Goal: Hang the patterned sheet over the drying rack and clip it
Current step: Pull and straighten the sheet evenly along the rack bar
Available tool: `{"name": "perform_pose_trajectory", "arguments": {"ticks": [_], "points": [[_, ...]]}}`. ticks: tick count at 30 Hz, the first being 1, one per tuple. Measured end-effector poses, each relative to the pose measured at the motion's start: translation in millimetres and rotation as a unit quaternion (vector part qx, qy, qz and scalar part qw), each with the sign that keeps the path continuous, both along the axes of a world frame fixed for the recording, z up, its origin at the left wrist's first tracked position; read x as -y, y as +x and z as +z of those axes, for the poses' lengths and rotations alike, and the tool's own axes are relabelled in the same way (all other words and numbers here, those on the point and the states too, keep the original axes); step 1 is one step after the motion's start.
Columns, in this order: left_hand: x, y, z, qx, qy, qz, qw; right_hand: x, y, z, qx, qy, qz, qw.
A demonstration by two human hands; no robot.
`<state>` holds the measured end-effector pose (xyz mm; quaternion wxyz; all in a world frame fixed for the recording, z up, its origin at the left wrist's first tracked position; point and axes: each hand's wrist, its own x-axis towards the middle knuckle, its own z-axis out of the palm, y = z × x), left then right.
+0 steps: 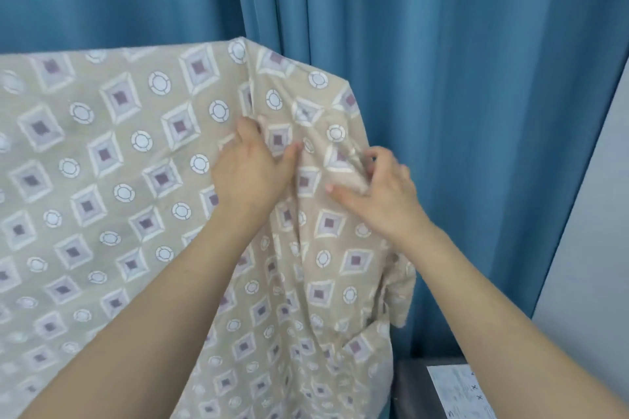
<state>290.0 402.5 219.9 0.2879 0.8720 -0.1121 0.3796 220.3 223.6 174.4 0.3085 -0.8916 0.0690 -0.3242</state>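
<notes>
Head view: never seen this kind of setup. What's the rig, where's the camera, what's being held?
There is no machine here: a person works with two bare hands. The single picture comes from a wide-angle camera worn on the head, looking forward and down. The left hand and the right hand each grip a fold of a beige patterned cloth, which hangs in front of a blue curtain; what it hangs on is hidden. Bottom right, a printed sheet lies on a dark surface.

Left grip (248,173) and right grip (377,196) are bare, as are both forearms (163,299).
</notes>
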Motion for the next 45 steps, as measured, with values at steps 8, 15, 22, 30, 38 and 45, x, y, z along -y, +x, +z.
{"name": "perform_pose_trajectory", "arguments": {"ticks": [8,15,22,30,38,45], "points": [[-20.5,4.4,30.7,-0.095,-0.229,-0.182,0.952,5.6,5.5,71.5,-0.116,-0.004,0.061,0.991],[14.0,0.4,221.1,0.227,-0.123,-0.134,0.957,41.3,32.1,220.2,0.135,-0.196,-0.131,0.962],[61.6,83.9,250.2,-0.232,0.347,0.018,0.909,91.7,112.0,213.3,-0.108,-0.129,-0.130,0.977],[34.5,30.1,194.3,-0.122,0.292,-0.082,0.945,84.6,-6.7,41.7,-0.299,0.186,0.154,0.923],[16.3,-36.2,63.8,0.231,0.337,-0.055,0.911,49.3,-69.7,-49.3,-0.222,0.356,0.260,0.870],[31.4,-30.2,17.0,0.325,0.239,-0.093,0.910,3.0,-76.1,-39.1,-0.145,0.226,0.165,0.949]]}}
